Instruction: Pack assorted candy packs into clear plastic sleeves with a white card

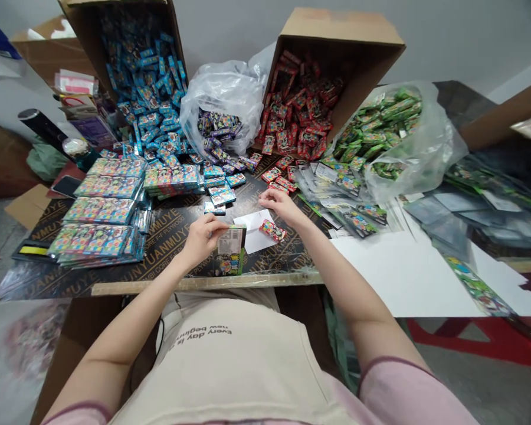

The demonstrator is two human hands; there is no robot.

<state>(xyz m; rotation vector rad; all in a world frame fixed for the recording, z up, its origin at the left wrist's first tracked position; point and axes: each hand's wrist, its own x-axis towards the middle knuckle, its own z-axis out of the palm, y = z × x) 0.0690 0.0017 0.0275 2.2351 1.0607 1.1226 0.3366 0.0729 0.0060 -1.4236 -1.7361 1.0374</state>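
Observation:
My left hand (205, 236) is closed on the top edge of a green and black printed packet (230, 251), which stands upright near the table's front edge. A pale label covers part of its near face. Bent loosely, the fingers of my right hand (278, 203) hover above a white sheet (255, 227), with nothing visible in them. On that sheet lies a small red wrapped packet (272, 231), just below my right hand. More red packets (278, 179) lie beyond my fingertips. Small blue boxes (221, 193) are scattered beyond my left hand.
Stacked multicoloured packs (100, 215) stand at left. Behind are a carton of blue boxes (148, 77), a plastic bag (230, 88) of purple packets and a carton (340, 29) of red ones. Clear sleeves (331, 189), green packets (380, 124) and white sheets (398, 271) lie right.

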